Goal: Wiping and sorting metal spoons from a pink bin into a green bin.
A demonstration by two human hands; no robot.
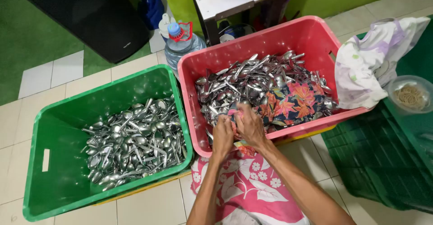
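Spoons (252,83) fill the pink crate (311,33); both hands' grips pinch the floral cloth (288,103).

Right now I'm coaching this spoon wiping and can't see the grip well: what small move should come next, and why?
Probably finish rubbing the spoon and drop it into the green crate. Both hands, left hand and right hand, are bunched in the floral cloth at the pink crate rim, seemingly around a spoon, though the cloth hides it. The green crate already holds a pile of spoons.

We cannot see what our left hand (223,137) and right hand (249,125) grip inside the floral cloth (288,103).
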